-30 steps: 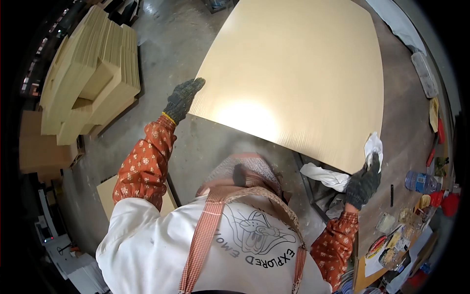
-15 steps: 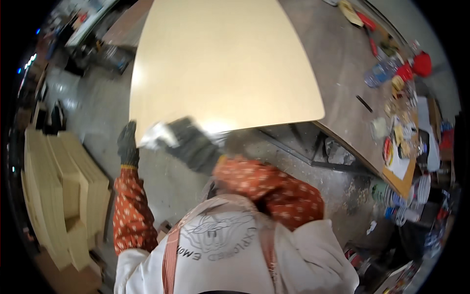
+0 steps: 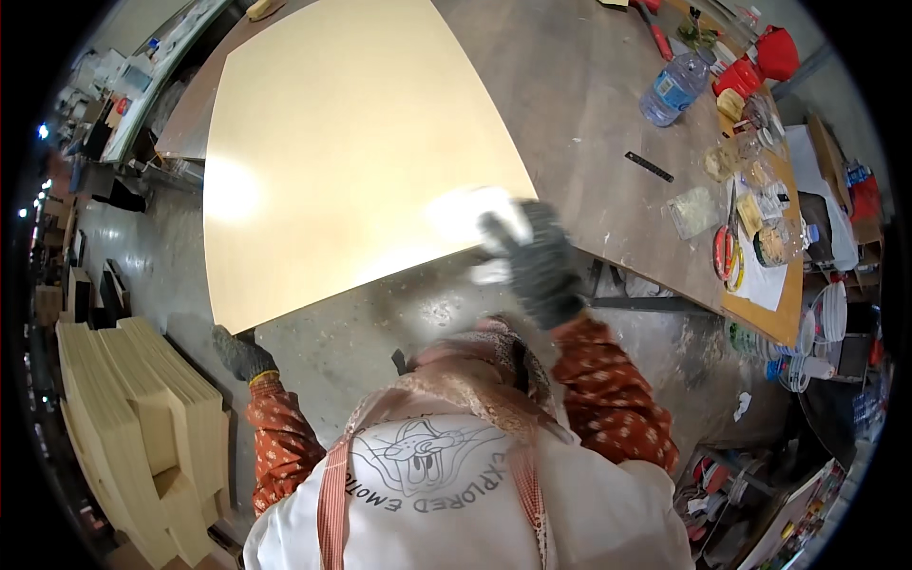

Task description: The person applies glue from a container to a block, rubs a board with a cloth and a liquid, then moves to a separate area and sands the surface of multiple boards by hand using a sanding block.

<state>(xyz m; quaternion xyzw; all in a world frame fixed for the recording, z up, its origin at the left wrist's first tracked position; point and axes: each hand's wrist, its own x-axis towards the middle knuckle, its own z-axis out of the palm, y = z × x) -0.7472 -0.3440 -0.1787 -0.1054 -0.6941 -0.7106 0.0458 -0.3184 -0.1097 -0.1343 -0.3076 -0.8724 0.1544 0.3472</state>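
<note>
Panel (image 3: 351, 161), pale and broad, lies on the brown surface (image 3: 560, 104), its near edge jutting over the floor (image 3: 332, 366); the right hand (image 3: 543, 266), blurred, has its gloved fingers curled around a white cloth (image 3: 511, 214) by the near right corner; the left hand (image 3: 243, 355) is at the near left corner, fingers bent, though I cannot tell whether they grip or merely touch; the step looks like wiping, best done with the cloth folded flat, pressure light near the unsupported edge, and the left hand steadying its corner; strokes should run past the rim without snagging; rightward, a stretch of surface separates the panel from the black strip (image 3: 649, 166) and scissors (image 3: 728, 252); leftward, stacked boards (image 3: 185, 408) limit the elbow.
</note>
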